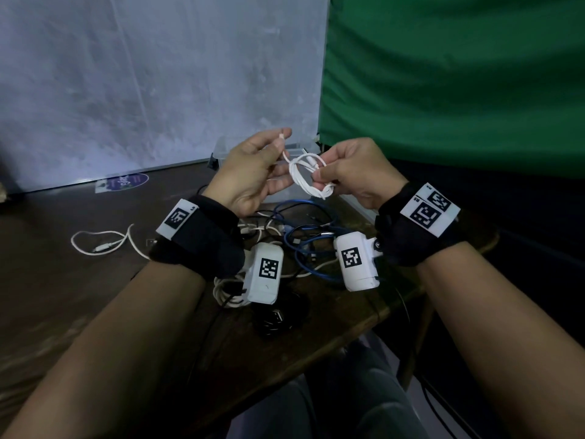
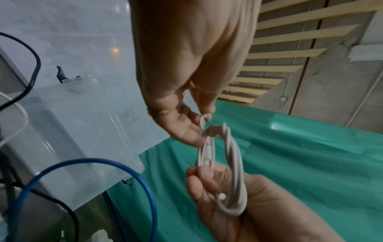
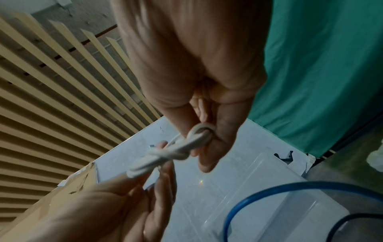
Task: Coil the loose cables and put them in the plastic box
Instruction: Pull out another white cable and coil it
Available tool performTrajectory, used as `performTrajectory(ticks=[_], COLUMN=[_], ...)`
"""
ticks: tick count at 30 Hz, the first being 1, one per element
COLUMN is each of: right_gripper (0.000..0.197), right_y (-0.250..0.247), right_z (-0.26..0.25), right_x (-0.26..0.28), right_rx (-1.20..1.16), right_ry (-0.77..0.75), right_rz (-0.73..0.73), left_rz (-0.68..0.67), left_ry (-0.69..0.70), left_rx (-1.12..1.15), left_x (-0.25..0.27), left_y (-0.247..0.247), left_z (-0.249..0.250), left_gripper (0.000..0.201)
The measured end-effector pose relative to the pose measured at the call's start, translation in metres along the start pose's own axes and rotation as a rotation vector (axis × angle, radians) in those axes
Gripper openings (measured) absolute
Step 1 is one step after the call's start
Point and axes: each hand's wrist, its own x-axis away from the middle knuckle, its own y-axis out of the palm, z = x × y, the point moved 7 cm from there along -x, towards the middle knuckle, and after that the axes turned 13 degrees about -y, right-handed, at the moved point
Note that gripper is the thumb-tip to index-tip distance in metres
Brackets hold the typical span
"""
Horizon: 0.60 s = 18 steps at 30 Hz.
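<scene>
— Green cloth point(image 1: 459, 74) hangs at the back right, and a pale grey backdrop point(image 1: 142, 74) fills the back left. What lies below them?

— Dark brown surface point(image 1: 63, 280), worn and wooden-looking. At its far edge, against the backdrop, stands the clear plastic box point(image 1: 228, 147), mostly hidden behind the hands in the head view; the left wrist view shows its translucent wall point(image 2: 72, 122) plainly.

— And the cables?

— A tangle of loose cables point(image 1: 285, 242) sits on the surface under the wrists: blue, black and off-white ones crossing each other. One cream cable point(image 1: 101, 245) lies apart to the left in an open loop. None can be seen inside the box.

— What are the hands doing?

— Both are raised above the tangle, just in front of the box, sharing a small white cable point(image 1: 308, 177) already wound into a tight coil. The right hand point(image 1: 351, 172) curls its fingers round one end of the coil, thumb pressing the loops together. The left hand point(image 1: 253, 172) pinches the free end of the same cable between thumb and forefinger, its other fingers loosely bent under the coil.

— Anything on the wrists?

— Black bands with white printed tags, and a small white camera block below each
</scene>
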Motion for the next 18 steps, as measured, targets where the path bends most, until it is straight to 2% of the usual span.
performTrajectory(ticks=[2,5,8,12,16,18], right_gripper=[0.014,0.016,0.016,0.009,0.021,0.023], right_y=[-0.001,-0.003,-0.005,0.002,0.006,0.007], right_z=[0.004,0.008,0.01,0.005,0.005,0.007], right_x=[-0.001,-0.001,-0.002,0.002,0.002,0.001], right_rx=[0.06,0.098,0.131,0.121,0.103,0.111], right_ry=[0.018,0.04,0.038,0.001,-0.038,-0.042], right_rz=[0.005,0.022,0.037,0.006,0.001,0.008], left_rz=[-0.057,-0.074,-0.008,0.098,0.17,0.181], left_ry=[-0.023,-0.047,-0.047,0.036,0.085,0.105], left_rx=[-0.067,-0.191,-0.313,-0.46,-0.541,-0.605], left_x=[0.0,0.001,0.003,0.002,0.0,-0.002], left_y=[0.005,0.006,0.004,-0.001,-0.004,-0.004], left_z=[-0.001,-0.004,-0.002,0.002,0.003,0.003], left_gripper=[0.021,0.018,0.01,0.013,0.021,0.017])
